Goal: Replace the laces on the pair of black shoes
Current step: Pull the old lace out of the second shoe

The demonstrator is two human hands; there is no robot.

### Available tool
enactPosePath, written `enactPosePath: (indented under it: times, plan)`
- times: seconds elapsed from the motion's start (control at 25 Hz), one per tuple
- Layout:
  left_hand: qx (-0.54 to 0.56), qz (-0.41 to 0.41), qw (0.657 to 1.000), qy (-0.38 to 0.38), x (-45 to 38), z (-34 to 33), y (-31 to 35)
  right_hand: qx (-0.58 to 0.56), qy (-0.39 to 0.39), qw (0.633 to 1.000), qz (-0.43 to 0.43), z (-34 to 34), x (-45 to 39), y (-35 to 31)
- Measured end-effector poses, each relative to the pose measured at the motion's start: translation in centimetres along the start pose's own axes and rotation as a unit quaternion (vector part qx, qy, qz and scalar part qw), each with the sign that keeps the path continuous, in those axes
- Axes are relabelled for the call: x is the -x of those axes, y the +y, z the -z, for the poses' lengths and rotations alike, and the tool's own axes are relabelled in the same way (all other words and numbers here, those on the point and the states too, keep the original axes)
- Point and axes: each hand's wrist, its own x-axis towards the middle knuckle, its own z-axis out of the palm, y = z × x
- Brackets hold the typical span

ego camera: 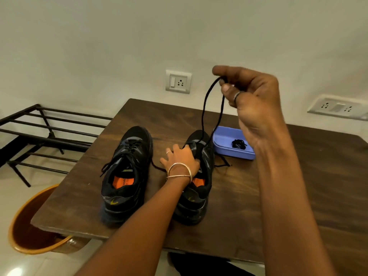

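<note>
**Lace drawn up out of the right-hand shoe**

Pulling a loop of black lace (207,108) high above the table, the right hand (253,96) pinches the top of that loop between thumb and curled fingers, with a dark ring on one finger. Two strands of the lace run down from the pinch to the eyelets at the front of the right-hand shoe (196,176). The left hand (182,158) rests on that same shoe, fingers curled over the tongue and eyelet area and holding it down; thin bangles (179,171) sit at the wrist and a ring is on one finger. Loose lace ends trail on the wood on both sides of this shoe.

The left-hand shoe (125,174) stands just beside it, apart from both hands, toe pointing away from the person, its lace threaded through the eyelets and its orange insole showing. Both shoes sit upright on the dark wooden table (298,186).

Beyond the right-hand shoe, near its toe, lies a shallow blue tray (225,140) holding a small black bundle (238,144), probably a coiled lace, though it is too small to tell for certain.

Off the table's left edge, an orange bucket (25,232) stands on the pale floor, partly under the table corner. A black metal rack (45,132) stands against the wall behind it. A wall socket (178,81) is mounted above the table's far edge, and a second socket plate (336,107) is to the right.
</note>
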Motion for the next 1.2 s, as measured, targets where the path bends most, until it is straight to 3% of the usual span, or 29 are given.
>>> enactPosePath:
  times: [0.08,0.24,0.36,0.48,0.52,0.56,0.6,0.64,0.72,0.92,1.04,1.2]
  plan:
    - [0.065,-0.053,0.996,0.027,-0.2,0.5,0.1,0.032,0.032,0.999,-0.015,0.0,0.1,0.7]
    - [0.241,-0.148,0.954,0.102,-0.8,1.8,2.2,-0.004,0.067,0.998,-0.001,1.0,-0.3,0.5]
    - [0.165,-0.169,0.967,0.096,-2.0,1.1,2.9,-0.111,0.083,0.99,0.001,0.9,-0.5,1.0]
    - [0.15,-0.147,0.973,0.093,-3.5,0.4,2.6,-0.27,0.147,0.95,-0.055,1.0,-1.1,3.5]
    - [0.188,-0.139,0.968,0.094,-3.7,0.2,2.4,-0.228,0.171,0.953,-0.102,1.2,-1.1,4.8]
    - [0.23,-0.131,0.959,0.096,-3.8,0.3,2.2,-0.083,0.175,0.966,-0.171,1.6,-0.8,6.1]
    - [0.27,-0.121,0.95,0.104,-3.9,0.5,2.1,0.102,0.13,0.955,-0.246,1.8,-0.2,7.9]
    - [0.306,-0.106,0.94,0.108,-3.9,0.7,2.0,0.242,0.057,0.922,-0.297,1.4,0.8,9.4]
    - [0.381,-0.057,0.918,0.097,-4.2,1.0,1.9,0.328,-0.079,0.887,-0.315,0.0,2.4,11.9]
    - [0.545,0.047,0.835,0.051,-5.4,1.7,1.6,0.422,-0.219,0.851,-0.224,-2.5,3.4,13.4]
    - [0.625,0.08,0.777,0.017,-5.3,2.9,2.1,0.387,-0.246,0.85,-0.26,-1.8,3.7,14.0]
    - [0.763,0.071,0.641,-0.039,-4.0,7.3,4.1,0.378,-0.262,0.843,-0.278,-1.8,3.9,15.6]
